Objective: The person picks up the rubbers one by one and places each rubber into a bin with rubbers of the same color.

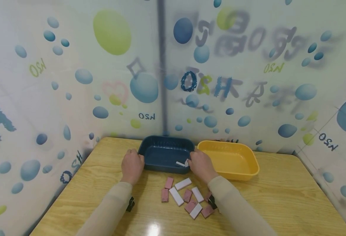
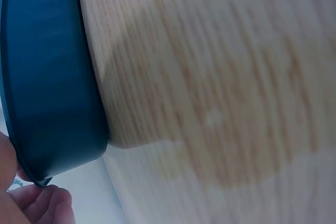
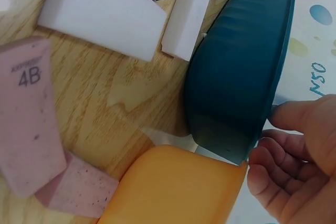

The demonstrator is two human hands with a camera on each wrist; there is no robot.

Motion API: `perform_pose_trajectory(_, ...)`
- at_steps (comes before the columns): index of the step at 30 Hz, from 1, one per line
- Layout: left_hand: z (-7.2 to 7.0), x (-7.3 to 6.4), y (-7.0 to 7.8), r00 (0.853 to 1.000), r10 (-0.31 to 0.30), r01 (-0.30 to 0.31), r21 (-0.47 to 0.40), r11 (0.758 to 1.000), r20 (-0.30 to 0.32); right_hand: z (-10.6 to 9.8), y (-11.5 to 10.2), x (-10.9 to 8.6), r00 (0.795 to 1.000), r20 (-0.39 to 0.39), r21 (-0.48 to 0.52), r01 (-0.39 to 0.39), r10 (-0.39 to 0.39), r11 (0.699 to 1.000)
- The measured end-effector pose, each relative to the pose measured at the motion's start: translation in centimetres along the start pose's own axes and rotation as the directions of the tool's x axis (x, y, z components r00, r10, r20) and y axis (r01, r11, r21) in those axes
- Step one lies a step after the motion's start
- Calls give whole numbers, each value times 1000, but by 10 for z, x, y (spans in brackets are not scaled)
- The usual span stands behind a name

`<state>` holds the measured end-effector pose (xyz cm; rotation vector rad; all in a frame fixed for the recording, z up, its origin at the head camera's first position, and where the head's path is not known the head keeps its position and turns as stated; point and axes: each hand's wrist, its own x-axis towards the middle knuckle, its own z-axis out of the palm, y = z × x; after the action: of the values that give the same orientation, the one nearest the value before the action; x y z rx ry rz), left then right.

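Note:
Both hands grip a dark blue plastic tray (image 1: 161,155) by its two short ends. The left hand (image 1: 132,166) holds the left end; in the left wrist view its thumb and curled fingers (image 2: 55,205) meet at the tray's rim. The right hand (image 1: 201,165) pinches the right end, thumb on the rim and fingers bent below it in the right wrist view. Two small white pieces (image 1: 180,164) lie in the tray's right front corner, beside the right hand. In front of the tray, several pink erasers (image 3: 29,114) and white erasers (image 3: 102,11) lie scattered on the table.
A yellow tray (image 1: 230,160) stands right of the blue one, their ends close together. The wooden table (image 1: 102,183) backs onto a patterned curtain (image 1: 125,82). Near each sleeve, a small black item (image 1: 130,204) shows, the right one beside the pink erasers.

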<state>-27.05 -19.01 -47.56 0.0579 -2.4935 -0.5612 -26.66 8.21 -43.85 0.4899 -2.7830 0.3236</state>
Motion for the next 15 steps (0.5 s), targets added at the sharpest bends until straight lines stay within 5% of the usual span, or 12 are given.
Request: perform_pose_trajectory(15,0,-1,-1,999,27,-27,-11,1000,-29,-17,-1,-18,1000,-19,100,23,-21,995)
